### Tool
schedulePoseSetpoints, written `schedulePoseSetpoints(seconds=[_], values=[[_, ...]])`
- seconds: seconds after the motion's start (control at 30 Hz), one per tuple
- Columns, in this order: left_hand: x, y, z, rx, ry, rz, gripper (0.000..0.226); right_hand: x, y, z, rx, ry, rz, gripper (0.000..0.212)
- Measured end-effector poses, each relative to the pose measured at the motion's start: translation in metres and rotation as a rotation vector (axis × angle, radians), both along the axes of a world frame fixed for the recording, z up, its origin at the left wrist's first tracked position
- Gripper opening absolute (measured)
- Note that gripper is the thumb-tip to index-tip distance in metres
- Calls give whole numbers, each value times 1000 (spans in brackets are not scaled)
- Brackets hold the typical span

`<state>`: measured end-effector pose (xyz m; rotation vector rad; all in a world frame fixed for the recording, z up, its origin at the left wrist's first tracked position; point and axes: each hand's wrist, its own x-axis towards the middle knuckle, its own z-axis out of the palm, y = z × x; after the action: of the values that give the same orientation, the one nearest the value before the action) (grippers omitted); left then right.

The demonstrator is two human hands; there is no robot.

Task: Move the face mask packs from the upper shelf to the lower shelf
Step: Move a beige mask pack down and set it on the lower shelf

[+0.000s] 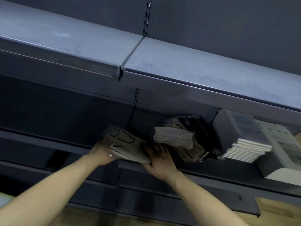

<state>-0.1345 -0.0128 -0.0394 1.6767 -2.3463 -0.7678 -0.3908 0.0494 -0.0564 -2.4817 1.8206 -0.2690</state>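
Plastic-wrapped mask packs mid-move, centre of frame

Both hands, left hand (pixel 101 152) and right hand (pixel 158 160), grip one stack of mask packs (pixel 126 146) at the shelf (pixel 130 166) edge; another pile (pixel 182 139) sits right of it, so plenty's probably left.

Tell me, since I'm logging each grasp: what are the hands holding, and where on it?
Both hold one stack of face mask packs: the left hand grips its left end, the right hand its right end, at the shelf edge.
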Motion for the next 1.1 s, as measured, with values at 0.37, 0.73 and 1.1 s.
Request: schedulePoseSetpoints(seconds=[0.37,0.73,1.1], values=[[24,0,-1,31,54,51,144,-4,-23,14,128,-162,-248,68],[-13,-6,-5,-129,-62,-5,85,-17,-26,14,170,-240,-331,75],[-14,-12,10,32,105,28,153,-29,-10,14,245,-120,-177,87]])
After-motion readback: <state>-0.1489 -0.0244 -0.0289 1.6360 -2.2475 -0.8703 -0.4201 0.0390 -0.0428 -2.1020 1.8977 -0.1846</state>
